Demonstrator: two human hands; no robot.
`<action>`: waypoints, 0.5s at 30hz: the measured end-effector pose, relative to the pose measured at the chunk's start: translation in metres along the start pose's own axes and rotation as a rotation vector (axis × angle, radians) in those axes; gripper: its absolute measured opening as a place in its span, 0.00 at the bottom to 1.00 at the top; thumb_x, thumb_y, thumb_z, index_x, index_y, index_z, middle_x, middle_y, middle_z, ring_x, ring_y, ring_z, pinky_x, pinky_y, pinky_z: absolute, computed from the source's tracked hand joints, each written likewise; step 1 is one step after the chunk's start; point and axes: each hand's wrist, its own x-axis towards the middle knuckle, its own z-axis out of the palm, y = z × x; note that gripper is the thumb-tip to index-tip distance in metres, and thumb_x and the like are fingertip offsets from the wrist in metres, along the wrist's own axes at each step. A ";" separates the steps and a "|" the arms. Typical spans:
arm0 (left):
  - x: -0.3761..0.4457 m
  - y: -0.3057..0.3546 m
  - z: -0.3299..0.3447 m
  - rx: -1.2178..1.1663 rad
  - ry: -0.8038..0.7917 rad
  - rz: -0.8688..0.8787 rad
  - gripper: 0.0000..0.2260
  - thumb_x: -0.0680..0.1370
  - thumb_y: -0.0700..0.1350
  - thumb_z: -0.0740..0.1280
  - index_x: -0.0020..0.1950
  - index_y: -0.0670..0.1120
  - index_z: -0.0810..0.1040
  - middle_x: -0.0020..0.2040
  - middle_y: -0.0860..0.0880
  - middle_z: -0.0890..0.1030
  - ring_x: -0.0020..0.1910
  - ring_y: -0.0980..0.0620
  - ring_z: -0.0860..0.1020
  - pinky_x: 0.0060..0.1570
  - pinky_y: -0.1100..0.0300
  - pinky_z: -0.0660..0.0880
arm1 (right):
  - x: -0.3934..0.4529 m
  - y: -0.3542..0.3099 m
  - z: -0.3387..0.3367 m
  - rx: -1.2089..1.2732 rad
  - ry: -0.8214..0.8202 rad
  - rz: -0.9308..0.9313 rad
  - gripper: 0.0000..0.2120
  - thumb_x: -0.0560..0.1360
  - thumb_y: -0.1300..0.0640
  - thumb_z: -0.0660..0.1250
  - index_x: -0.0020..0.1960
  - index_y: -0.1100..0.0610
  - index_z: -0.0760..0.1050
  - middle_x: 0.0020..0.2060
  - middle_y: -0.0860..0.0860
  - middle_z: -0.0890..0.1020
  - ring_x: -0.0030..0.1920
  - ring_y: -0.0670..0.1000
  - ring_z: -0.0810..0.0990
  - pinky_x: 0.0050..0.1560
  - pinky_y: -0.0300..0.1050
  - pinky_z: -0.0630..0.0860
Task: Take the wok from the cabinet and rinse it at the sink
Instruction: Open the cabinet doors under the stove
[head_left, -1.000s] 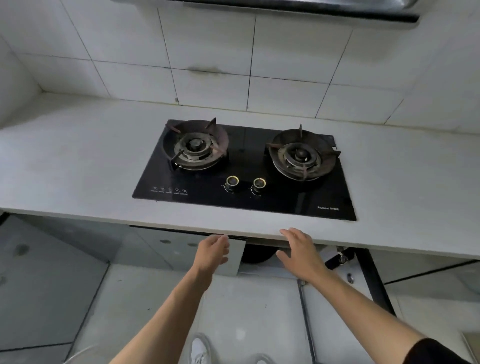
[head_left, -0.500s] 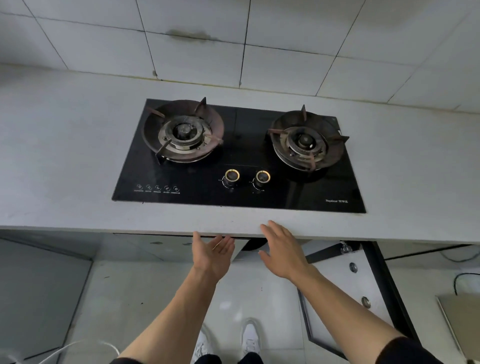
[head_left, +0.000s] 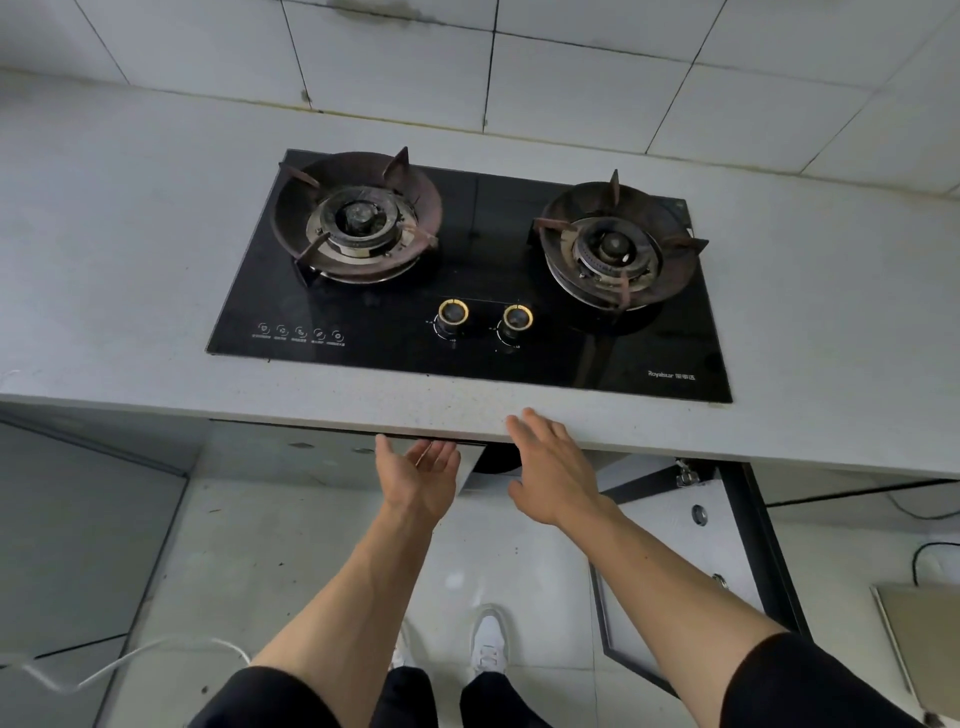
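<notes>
Fingers (head_left: 434, 454) of your left hand (head_left: 415, 480) are spreading loosely, palm turned up, holding nothing; those of your right hand (head_left: 550, 467) are reaching forward, straight and relaxed, palm down, also holding nothing, their tips lying at the front edge of the pale grey speckled stone tabletop (head_left: 130, 270).

Going from big to small: that tabletop is carrying the black glass two-burner gas hob (head_left: 483, 249) with its two brass-ringed knobs (head_left: 453, 313). Below it, the grey under-counter cabinet (head_left: 291, 449) is standing open, with the black-framed cabinet door (head_left: 727, 545) swinging out on your right side. Inside the opening, only a dark rounded sliver (head_left: 496, 460) is showing just under the tabletop edge, between your two hands. I'm judging it to be the black wok, though too little is visible to be sure, and its handle and long axis cannot be told.

That dark shape is lying ahead of and slightly below both hands, deeper in the cabinet. Your right hand is looking a touch nearer, so the reach is likely calling for you to be dipping under the tabletop lip first. Nothing else inside the cabinet is visible.
</notes>
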 end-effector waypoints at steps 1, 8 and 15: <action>0.001 0.000 0.000 -0.007 -0.005 0.007 0.34 0.80 0.63 0.57 0.71 0.35 0.65 0.69 0.35 0.70 0.71 0.37 0.68 0.73 0.44 0.63 | 0.000 0.000 0.000 -0.002 0.002 -0.003 0.38 0.75 0.56 0.69 0.78 0.53 0.52 0.78 0.50 0.52 0.76 0.55 0.54 0.71 0.48 0.63; -0.009 -0.002 -0.023 0.168 0.047 0.043 0.22 0.81 0.52 0.61 0.65 0.36 0.69 0.62 0.36 0.74 0.64 0.38 0.74 0.68 0.45 0.70 | 0.000 0.001 0.000 -0.018 0.010 -0.021 0.38 0.73 0.57 0.69 0.77 0.54 0.53 0.77 0.52 0.55 0.74 0.55 0.59 0.70 0.50 0.65; -0.036 -0.004 -0.077 0.756 0.301 0.242 0.18 0.73 0.37 0.73 0.40 0.46 0.63 0.29 0.47 0.65 0.25 0.50 0.63 0.33 0.55 0.68 | 0.000 0.001 0.007 -0.098 0.014 -0.017 0.40 0.72 0.57 0.68 0.78 0.54 0.50 0.78 0.54 0.53 0.75 0.56 0.57 0.74 0.53 0.60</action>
